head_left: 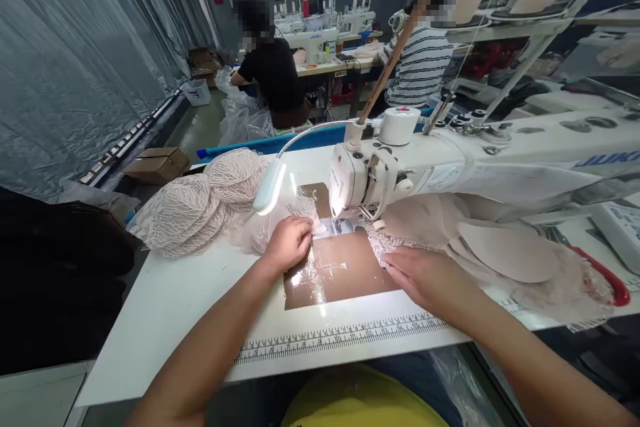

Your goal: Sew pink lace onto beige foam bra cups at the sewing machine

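A white sewing machine (345, 177) stands over the table, its small lamp lighting the needle area. Left of the presser foot, my left hand (290, 242) is closed in a pinch on a pale pink lace piece (265, 227). My right hand (425, 273), to the right of the needle, has its thumb and fingers closed on the edge of another pale pink lace piece (377, 243). Its fingertips are partly hidden by the hand. Beneath both hands lies a brown taped sheet (350, 267). Smooth pale cup-shaped pieces (505, 252) lie with sheer fabric beyond my right hand.
Stacked lace cups (175, 213) sit at the table's left. A lamp head (270, 187) on a bent neck hangs close above my left hand. Red-handled scissors (607, 280) lie at the right; a printed ruler (340, 340) runs along the front edge. Two people sit at machines behind.
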The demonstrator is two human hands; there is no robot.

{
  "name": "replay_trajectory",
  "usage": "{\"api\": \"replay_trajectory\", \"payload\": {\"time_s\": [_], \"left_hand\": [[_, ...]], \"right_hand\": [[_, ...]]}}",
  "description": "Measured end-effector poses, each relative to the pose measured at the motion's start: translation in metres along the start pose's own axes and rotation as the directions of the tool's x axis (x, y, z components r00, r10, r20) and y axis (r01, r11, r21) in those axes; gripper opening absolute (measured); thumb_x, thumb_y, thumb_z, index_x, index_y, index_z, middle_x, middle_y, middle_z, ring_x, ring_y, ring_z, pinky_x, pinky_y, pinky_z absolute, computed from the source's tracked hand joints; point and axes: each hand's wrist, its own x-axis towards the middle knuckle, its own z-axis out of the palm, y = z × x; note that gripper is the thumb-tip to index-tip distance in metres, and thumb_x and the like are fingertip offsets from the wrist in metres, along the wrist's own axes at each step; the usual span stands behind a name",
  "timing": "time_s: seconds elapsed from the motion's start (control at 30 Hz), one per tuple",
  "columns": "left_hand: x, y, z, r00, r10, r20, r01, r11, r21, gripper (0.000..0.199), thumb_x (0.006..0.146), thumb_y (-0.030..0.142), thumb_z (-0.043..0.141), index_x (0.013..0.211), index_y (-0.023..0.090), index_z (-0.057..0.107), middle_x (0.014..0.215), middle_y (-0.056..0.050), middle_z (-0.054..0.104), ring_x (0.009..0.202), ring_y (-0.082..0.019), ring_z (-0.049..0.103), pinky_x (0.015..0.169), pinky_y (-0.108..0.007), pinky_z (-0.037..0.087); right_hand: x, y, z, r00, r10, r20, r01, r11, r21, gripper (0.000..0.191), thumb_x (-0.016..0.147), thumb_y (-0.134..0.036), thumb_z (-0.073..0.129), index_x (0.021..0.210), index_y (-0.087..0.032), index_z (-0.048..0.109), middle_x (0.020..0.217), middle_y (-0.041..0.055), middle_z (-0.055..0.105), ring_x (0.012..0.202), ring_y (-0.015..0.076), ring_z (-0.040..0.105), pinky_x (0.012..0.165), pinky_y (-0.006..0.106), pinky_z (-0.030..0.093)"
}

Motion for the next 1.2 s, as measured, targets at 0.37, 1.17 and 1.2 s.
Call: {"api": "replay_trajectory", "payload": {"time_s": [0.37,1.17,1.2], "left_hand": [[-0.046,0.054,-0.033,0.870,0.237,0.432,-0.019,0.892,-0.453,0.029,0.080,0.017,0.058,0.108,0.021,0.065,0.119,-0.008,0.063,0.114,-0.020,0.055,0.099,-0.034,0.045],[-0.016,0.009,-0.021,0.876,-0.324,0.356,0.481,0.550,-0.682,0.024,0.074,0.036,0.068,0.083,0.013,0.068,0.084,-0.006,0.068,0.079,-0.019,0.062,0.067,-0.028,0.047],[-0.017,0.011,-0.021,0.875,-0.303,0.377,0.484,0.528,-0.698,0.026,0.074,0.037,0.069,0.085,0.013,0.069,0.086,-0.007,0.068,0.081,-0.019,0.063,0.070,-0.029,0.048]], "right_hand": [[-0.038,0.032,0.025,0.996,-0.010,0.093,0.021,0.992,-0.125,0.051,0.072,-0.001,0.043,0.119,-0.013,0.058,0.105,0.0133,0.062,0.094,0.0256,0.058,0.080,0.037,0.046],[-0.025,0.000,0.007,0.992,0.005,0.122,-0.055,0.908,0.415,0.043,0.096,-0.028,0.033,0.136,-0.020,0.044,0.124,0.0092,0.062,0.109,0.0216,0.061,0.083,0.034,0.053],[-0.016,-0.008,0.007,0.995,-0.003,0.104,-0.044,0.894,0.446,0.042,0.096,-0.028,0.034,0.136,-0.021,0.046,0.123,0.0094,0.062,0.108,0.0221,0.061,0.083,0.035,0.053]]}}
